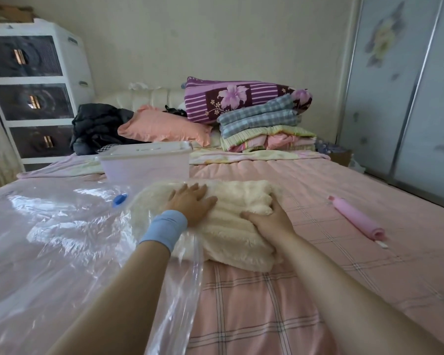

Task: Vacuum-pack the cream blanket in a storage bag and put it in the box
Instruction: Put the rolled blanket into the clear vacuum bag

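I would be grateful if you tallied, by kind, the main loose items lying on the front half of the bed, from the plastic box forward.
cream blanket: 1
clear storage bag: 1
lidded plastic box: 1
pink roll: 1
Total: 4

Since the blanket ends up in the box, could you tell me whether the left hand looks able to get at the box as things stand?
Probably yes. The box stands closed just beyond the cream blanket, and only blanket lies between it and the left hand, which rests flat on top.
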A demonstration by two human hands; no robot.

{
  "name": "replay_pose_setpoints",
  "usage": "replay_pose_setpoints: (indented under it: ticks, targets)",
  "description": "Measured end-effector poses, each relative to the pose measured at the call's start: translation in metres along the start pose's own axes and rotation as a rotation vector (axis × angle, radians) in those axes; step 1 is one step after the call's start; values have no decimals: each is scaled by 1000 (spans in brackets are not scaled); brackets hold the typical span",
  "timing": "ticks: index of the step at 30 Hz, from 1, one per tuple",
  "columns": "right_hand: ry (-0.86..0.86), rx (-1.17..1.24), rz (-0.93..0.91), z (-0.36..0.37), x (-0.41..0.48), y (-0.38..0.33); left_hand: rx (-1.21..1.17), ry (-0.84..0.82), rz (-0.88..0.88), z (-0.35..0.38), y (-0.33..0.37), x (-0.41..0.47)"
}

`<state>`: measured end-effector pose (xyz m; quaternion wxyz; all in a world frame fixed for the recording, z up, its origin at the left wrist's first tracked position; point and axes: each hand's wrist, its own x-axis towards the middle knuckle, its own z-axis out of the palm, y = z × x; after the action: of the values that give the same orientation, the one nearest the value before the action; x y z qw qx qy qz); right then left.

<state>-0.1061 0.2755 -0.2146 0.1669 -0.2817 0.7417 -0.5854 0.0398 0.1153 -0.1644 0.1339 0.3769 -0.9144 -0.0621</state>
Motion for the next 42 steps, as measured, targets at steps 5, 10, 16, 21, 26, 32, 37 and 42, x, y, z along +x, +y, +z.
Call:
replay_pose_setpoints:
  ticks: [5, 10, 16, 21, 26, 32, 37, 42]
  targets:
    - [209, -34, -198, 13, -14, -12, -354, 136, -35, -2, 3, -5]
    - [400, 266, -341, 50, -23, -44, -679, 208, 19, -20, -1, 0]
    - [74, -22, -267, 122, -40, -4, -595, 24, 73, -6, -17, -14]
    - [30, -29, -274, 127, -37, -4, -235, 187, 171, -5, -28, -33]
    - [337, -647, -361, 116, -40, -15, -198, 670, 207, -9, -58, -61]
    - [181, -972, -1195, 112, -57, 3, -123, 164, 10, 2, -85, -116]
    - [164, -1121, -974, 126, -52, 30, 183, -371, -8, 33, -91, -148]
    - [207, -966, -784, 132, -43, 27, 104, -265, -35, 27, -89, -150]
